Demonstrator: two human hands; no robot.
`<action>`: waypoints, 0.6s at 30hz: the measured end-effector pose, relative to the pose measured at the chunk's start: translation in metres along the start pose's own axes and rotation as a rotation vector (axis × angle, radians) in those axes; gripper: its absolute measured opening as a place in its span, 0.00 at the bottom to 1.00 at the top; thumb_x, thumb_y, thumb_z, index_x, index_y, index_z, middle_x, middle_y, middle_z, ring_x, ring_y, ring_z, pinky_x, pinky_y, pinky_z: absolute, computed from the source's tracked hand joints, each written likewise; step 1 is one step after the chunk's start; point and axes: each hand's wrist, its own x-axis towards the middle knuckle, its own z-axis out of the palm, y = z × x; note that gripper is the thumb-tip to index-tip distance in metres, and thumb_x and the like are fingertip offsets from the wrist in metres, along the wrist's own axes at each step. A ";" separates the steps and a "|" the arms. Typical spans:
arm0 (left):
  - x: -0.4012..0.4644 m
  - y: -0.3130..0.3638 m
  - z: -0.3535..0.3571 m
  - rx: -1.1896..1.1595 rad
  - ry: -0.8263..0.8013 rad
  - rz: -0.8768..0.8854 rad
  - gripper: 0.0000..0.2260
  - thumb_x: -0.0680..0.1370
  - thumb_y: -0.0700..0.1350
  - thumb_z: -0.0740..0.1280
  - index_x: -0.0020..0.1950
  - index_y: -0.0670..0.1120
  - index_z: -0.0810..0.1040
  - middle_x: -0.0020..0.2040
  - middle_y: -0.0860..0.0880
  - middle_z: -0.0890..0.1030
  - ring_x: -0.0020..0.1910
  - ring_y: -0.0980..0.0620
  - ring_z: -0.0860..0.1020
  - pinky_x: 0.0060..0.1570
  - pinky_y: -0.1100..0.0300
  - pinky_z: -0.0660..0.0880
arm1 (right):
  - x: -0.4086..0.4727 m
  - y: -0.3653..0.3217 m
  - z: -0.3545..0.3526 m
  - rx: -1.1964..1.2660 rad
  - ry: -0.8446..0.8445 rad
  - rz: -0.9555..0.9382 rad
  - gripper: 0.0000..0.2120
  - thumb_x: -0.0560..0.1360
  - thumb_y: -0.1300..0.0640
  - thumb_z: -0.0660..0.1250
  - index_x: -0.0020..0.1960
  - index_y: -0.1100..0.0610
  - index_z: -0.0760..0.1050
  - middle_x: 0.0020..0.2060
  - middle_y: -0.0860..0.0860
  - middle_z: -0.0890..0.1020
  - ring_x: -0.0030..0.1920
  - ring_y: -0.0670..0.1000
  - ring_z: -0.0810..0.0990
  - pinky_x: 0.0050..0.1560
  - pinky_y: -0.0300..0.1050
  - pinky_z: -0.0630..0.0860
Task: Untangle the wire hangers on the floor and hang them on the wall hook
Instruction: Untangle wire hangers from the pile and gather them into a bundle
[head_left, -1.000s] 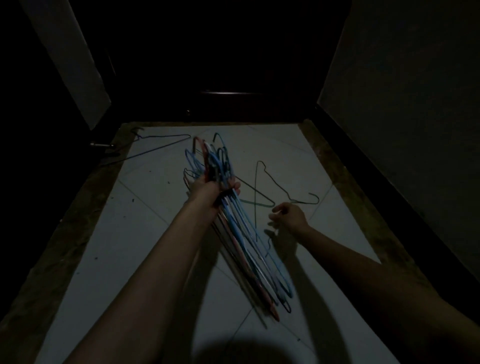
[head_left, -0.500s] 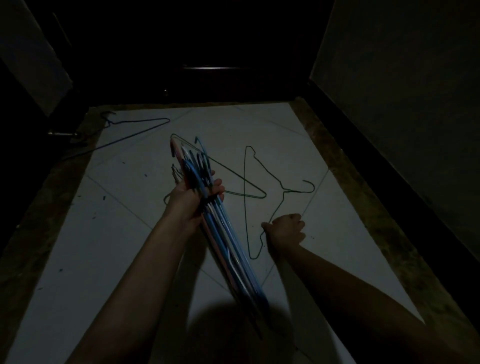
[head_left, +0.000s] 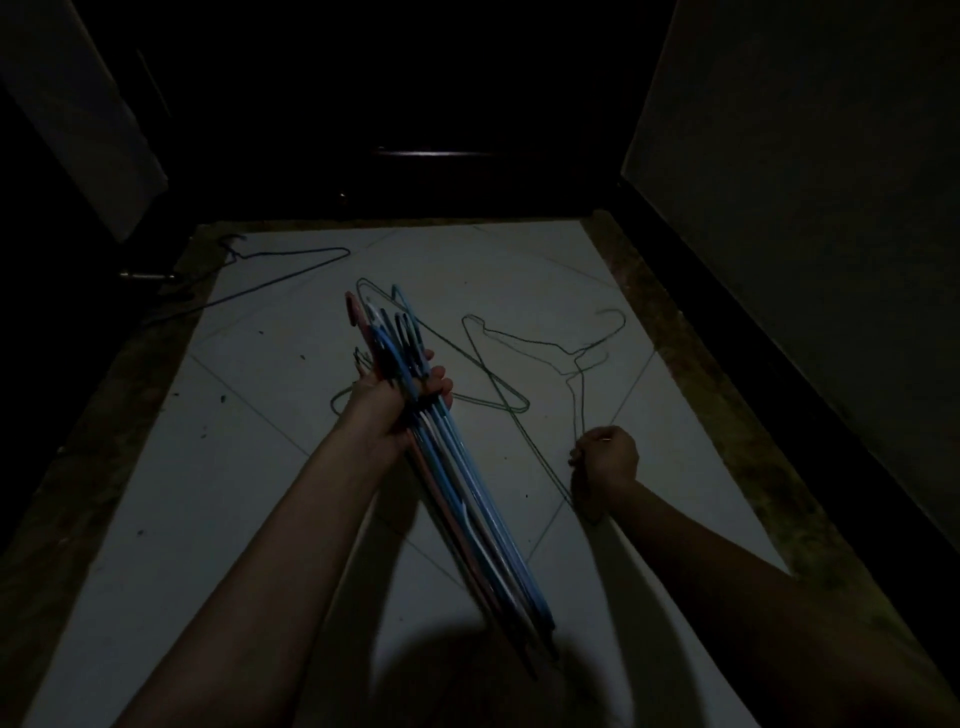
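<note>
Since the earlier frame, the right hand (head_left: 605, 457) has lifted the green wire hangers (head_left: 519, 364) partly off the pale tiled floor (head_left: 249, 467), fingers curled around their wire. Well apart, the left hand (head_left: 387, 402) grips the bundle of hangers (head_left: 467, 493). Another dark hanger (head_left: 291, 270) lies near the dim doorway (head_left: 431, 156).

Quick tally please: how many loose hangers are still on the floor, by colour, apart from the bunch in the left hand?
Green wire hangers: 2, crossing each other; the right hand grips one.
Dark hanger at far left: 1
Total loose: 3
The bundle in the left hand is too tightly packed to count.
</note>
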 end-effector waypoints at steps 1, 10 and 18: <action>-0.003 0.003 0.003 -0.007 -0.007 -0.005 0.12 0.75 0.25 0.60 0.45 0.42 0.73 0.38 0.45 0.75 0.26 0.55 0.79 0.29 0.63 0.78 | -0.002 -0.005 -0.002 0.075 -0.012 0.015 0.08 0.75 0.73 0.58 0.43 0.63 0.70 0.38 0.62 0.76 0.31 0.55 0.72 0.29 0.43 0.73; -0.020 0.020 0.016 -0.085 -0.039 -0.027 0.21 0.78 0.29 0.58 0.70 0.41 0.68 0.43 0.45 0.76 0.41 0.50 0.76 0.29 0.63 0.79 | -0.024 -0.081 -0.030 -0.011 -0.229 -0.147 0.11 0.77 0.73 0.54 0.46 0.65 0.74 0.29 0.56 0.70 0.23 0.47 0.69 0.23 0.36 0.67; -0.025 0.039 -0.004 -0.060 0.025 -0.054 0.18 0.79 0.30 0.57 0.67 0.42 0.70 0.52 0.36 0.77 0.54 0.40 0.76 0.61 0.48 0.69 | -0.045 -0.112 -0.037 -0.136 -0.235 -0.334 0.10 0.77 0.71 0.57 0.52 0.68 0.76 0.42 0.58 0.75 0.37 0.51 0.74 0.38 0.45 0.75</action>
